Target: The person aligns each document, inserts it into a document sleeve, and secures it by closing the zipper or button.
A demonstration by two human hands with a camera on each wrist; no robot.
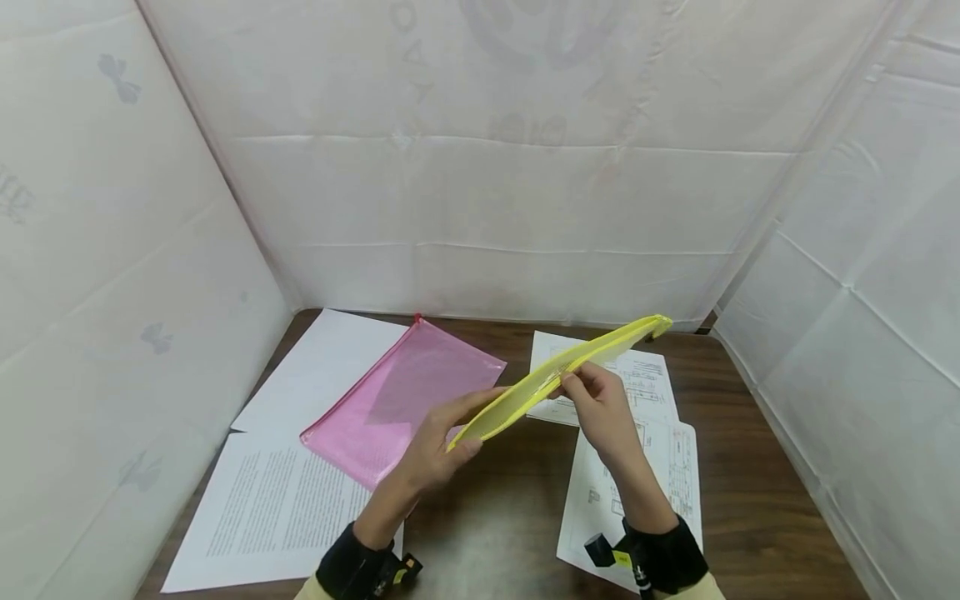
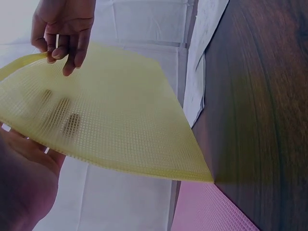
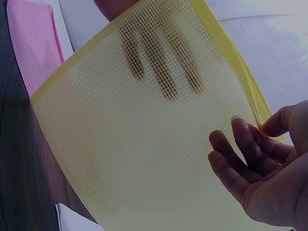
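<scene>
Left hand: the left hand (image 1: 435, 450) holds the near end of the yellow mesh pouch (image 1: 555, 379), fingers (image 3: 163, 72) spread flat behind the mesh and thumb on the front edge, so the hand is clamped on it.
Right hand: the right hand (image 1: 600, 408) pinches the zip edge of the pouch near its middle between thumb and curled fingers (image 2: 62, 48).
Pouch position: held in the air above the table (image 1: 495, 517), tilted, its far end higher and pointing toward the back right.
Edges and room: the near table edge is cut off by the frame; bare wood lies between the two paper groups beneath the hands.
Left papers: printed text sheets (image 1: 270, 500) lie at the left, partly under a pink mesh pouch (image 1: 405, 400) lying flat.
Right papers: sheets with diagrams (image 1: 645, 467) lie under the right forearm, their print too small to read.
Hidden: the zip slider is not made out in any view.
Materials: both pouches are gridded translucent mesh with solid coloured borders; the table is dark wood grain.
Surround: white creased sheeting (image 1: 525, 192) walls in the table on three sides, touching its far edge.
</scene>
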